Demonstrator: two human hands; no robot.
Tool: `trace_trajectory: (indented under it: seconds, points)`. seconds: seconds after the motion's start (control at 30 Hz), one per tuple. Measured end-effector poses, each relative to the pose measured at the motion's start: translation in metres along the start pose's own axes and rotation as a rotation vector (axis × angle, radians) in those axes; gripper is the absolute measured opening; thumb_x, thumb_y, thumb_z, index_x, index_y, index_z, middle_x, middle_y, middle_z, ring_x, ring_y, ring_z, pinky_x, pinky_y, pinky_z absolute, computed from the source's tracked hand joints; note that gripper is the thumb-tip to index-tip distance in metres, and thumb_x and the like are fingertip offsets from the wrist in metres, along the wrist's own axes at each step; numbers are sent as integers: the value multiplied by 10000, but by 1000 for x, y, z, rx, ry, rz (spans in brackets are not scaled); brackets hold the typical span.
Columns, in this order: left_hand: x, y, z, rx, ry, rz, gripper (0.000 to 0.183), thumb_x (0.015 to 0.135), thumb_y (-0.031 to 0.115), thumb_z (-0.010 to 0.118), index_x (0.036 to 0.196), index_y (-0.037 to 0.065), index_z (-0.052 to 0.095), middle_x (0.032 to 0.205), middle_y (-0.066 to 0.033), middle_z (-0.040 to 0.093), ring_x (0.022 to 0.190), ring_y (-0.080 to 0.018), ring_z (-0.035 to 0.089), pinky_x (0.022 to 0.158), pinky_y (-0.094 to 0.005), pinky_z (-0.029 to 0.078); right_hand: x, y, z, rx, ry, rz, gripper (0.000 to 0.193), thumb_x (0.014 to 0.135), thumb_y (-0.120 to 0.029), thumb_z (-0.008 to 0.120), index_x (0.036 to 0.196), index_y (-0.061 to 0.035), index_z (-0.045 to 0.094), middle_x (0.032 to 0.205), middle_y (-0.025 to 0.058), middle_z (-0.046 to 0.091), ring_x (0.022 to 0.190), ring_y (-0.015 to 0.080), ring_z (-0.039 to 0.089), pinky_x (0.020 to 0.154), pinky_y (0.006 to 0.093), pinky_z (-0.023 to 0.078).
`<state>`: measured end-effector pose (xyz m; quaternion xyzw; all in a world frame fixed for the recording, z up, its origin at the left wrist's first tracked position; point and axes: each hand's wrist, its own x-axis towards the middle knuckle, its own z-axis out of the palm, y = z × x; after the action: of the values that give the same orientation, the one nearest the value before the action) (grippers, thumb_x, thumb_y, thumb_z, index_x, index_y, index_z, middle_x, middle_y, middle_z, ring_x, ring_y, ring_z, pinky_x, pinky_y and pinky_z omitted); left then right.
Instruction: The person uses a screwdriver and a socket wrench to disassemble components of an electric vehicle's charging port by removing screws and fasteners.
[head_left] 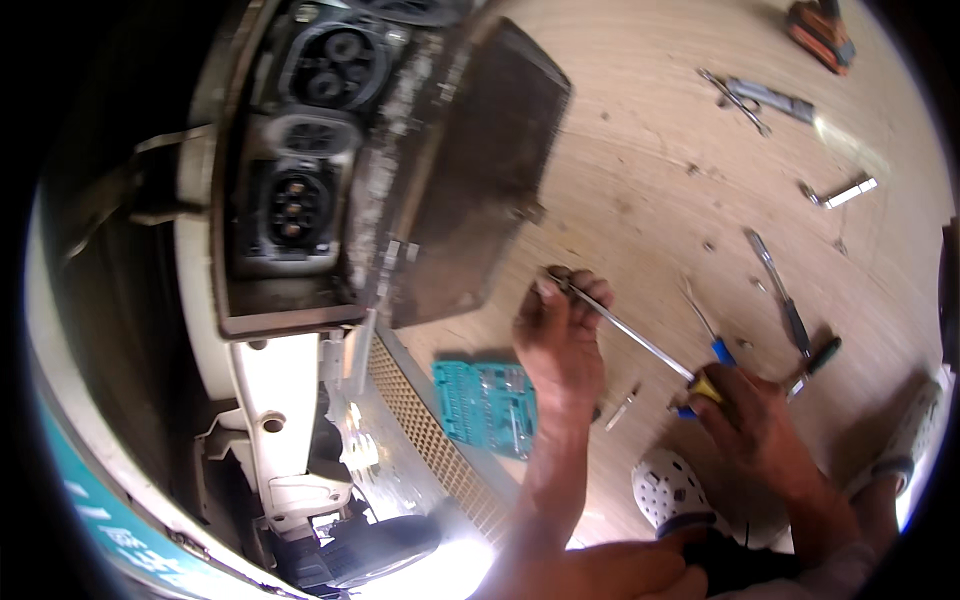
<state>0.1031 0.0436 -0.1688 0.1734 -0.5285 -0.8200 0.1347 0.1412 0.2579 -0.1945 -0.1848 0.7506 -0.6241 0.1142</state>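
Note:
My right hand (pixel 745 420) is closed around the yellow handle of a long screwdriver (pixel 640 342). Its steel shaft slants up and left to my left hand (pixel 562 335). There the fingers are curled around a small dark piece (pixel 560 281) at the shaft's far end; its exact kind is unclear. Left of my hands, an open charging-port box (pixel 275 325) on a vehicle shows a large round socket (pixel 337 65) and a smaller one (pixel 296 208). Its dark lid (pixel 470 180) hangs open toward my left hand.
A teal bit-set case (pixel 480 405) lies beside my left forearm, near a yellowish grating (pixel 430 425). On the floor are a blue-handled screwdriver (pixel 720 348), ratchet (pixel 780 290), flashlight (pixel 770 98), wrench (pixel 735 102) and orange-black power tool (pixel 822 38). White clogs (pixel 672 490) stand close by.

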Motion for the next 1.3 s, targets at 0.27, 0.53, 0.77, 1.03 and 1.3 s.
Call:
trace_trajectory:
  seconds: [0.27, 0.53, 0.77, 1.03, 1.3]
  points:
    - [9, 49, 25, 69, 48, 298, 214, 997, 230, 553, 1043, 27, 604, 880, -98, 676, 739, -212, 669, 686, -363, 563, 37, -50, -25, 179, -159, 131, 169, 874, -75, 636, 986, 52, 642, 731, 168, 627, 623, 189, 625, 558, 298, 452]
    - [15, 119, 82, 303, 98, 300, 274, 1015, 238, 514, 1091, -12, 595, 932, -135, 670, 748, -221, 680, 703, -357, 586, 61, -81, -44, 243, -99, -112, 208, 887, -51, 611, 1056, 70, 609, 788, 205, 635, 651, 312, 641, 588, 356, 489]
    - [63, 141, 118, 310, 87, 382, 230, 1008, 167, 515, 1069, -40, 596, 955, -95, 641, 900, -192, 663, 807, -291, 559, 100, -98, -45, 184, 93, -277, 190, 943, -83, 554, 1051, 67, 595, 690, 145, 546, 553, 216, 502, 558, 330, 425]
    - [50, 130, 119, 240, 261, 499, 212, 1007, 148, 506, 1083, -11, 625, 925, -23, 624, 839, -94, 573, 806, -222, 468, 110, -87, -47, 192, -44, -339, 157, 916, -33, 583, 1057, 35, 573, 804, 213, 619, 662, 380, 612, 596, 391, 484]
    - [41, 149, 81, 313, 328, 453, 246, 989, 137, 527, 1126, -60, 580, 1014, -121, 657, 871, -176, 634, 819, -294, 514, 111, -91, -25, 238, -182, -344, 81, 901, -60, 559, 956, -1, 553, 819, 196, 603, 681, 381, 616, 588, 448, 486]
